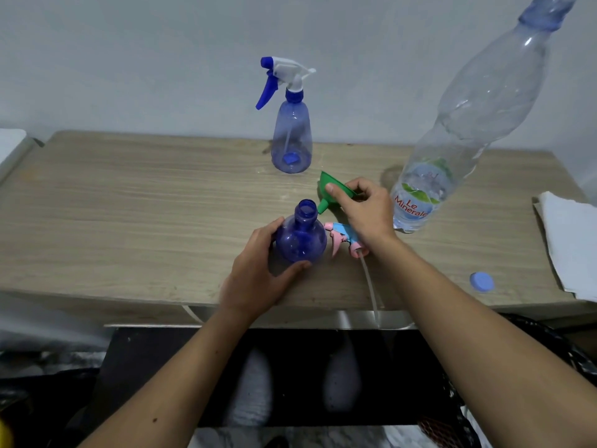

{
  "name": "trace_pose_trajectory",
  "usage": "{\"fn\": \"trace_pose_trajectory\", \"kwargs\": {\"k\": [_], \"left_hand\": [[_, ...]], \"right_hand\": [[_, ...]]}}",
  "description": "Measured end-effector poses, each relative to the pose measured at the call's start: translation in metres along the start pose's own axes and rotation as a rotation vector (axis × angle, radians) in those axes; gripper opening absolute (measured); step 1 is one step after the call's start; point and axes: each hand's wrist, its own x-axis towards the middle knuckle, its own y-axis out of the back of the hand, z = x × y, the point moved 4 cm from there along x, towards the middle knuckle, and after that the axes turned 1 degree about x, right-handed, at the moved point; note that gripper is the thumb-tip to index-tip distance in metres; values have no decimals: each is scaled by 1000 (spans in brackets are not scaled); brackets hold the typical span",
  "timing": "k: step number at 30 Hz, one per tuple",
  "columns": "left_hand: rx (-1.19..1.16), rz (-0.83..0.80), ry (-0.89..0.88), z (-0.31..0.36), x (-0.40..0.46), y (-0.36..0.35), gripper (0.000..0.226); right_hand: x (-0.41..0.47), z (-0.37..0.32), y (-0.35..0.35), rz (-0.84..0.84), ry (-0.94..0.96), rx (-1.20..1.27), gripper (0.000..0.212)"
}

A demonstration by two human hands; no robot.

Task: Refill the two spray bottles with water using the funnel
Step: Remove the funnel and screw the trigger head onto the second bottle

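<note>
Open spray bottle, uncapped, standing near the front edge of the table, its neck tilted slightly toward 12 o'clock. The left hand grips the bottle's round body, thumb at its near side. The green funnel, at 1 o'clock from the neck and just beside it, is pinched by the right hand at its cone, spout pointing down toward the mouth but not yet inside. To seat it well, the spout likely needs to be brought upright over the opening while the left hand keeps the bottle steady. The pink-and-blue sprayer head lies at 3 o'clock, touching the table. The second spray bottle stands capped at 12 o'clock; the water bottle, uncapped, at 2 o'clock; its blue cap at 4 o'clock
</note>
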Motion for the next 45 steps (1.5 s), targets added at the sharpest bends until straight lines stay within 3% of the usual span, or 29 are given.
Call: {"fn": "trace_pose_trajectory", "kwargs": {"k": [29, 36, 41, 45], "left_hand": [[79, -25, 6, 5, -2, 0, 95], [95, -7, 28, 9, -2, 0, 94], [93, -17, 61, 9, -3, 0, 93], [92, -20, 65, 8, -4, 0, 94]], "right_hand": [[-28, -23, 35, 20, 204, -166, 47], [-77, -4, 49, 49, 177, -243, 33], [-95, 19, 47, 72, -42, -327, 43], [-97, 20, 41, 70, -127, -315, 35]]}}
